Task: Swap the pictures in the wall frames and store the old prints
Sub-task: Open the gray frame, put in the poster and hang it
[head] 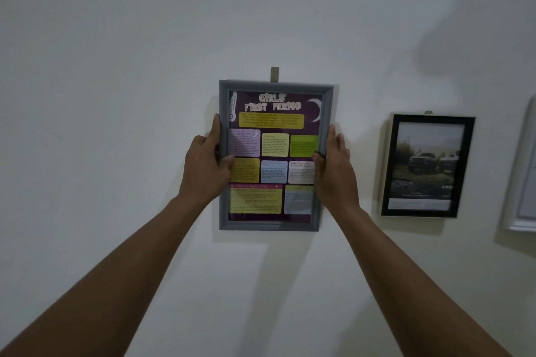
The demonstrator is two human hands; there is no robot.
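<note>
Two hands grasp a grey picture frame (269, 225) against the white wall (116, 66). The left hand (207, 165) clasps its 9 o'clock rail and the right hand (336, 171) its 3 o'clock rail. On each, the thumb presses the front and the fingers reach round the outer edge. The frame stands in portrait, its long axis running from 12 to 6 o'clock. Its face is turned out toward the camera. The purple poster (274, 124) inside reads upright, with the title "GIRLS' FIRST PERIOD" at the 12 o'clock end. A tan hanging tab (274, 74) shows at 12 o'clock, its lower end hidden behind the top rail; whether it carries the frame I cannot tell. At 3 o'clock, well apart, hangs a black frame (432, 119) holding a vehicle photograph (429, 162). Beyond it a white frame (522, 220) is cut off by the picture's edge.
</note>
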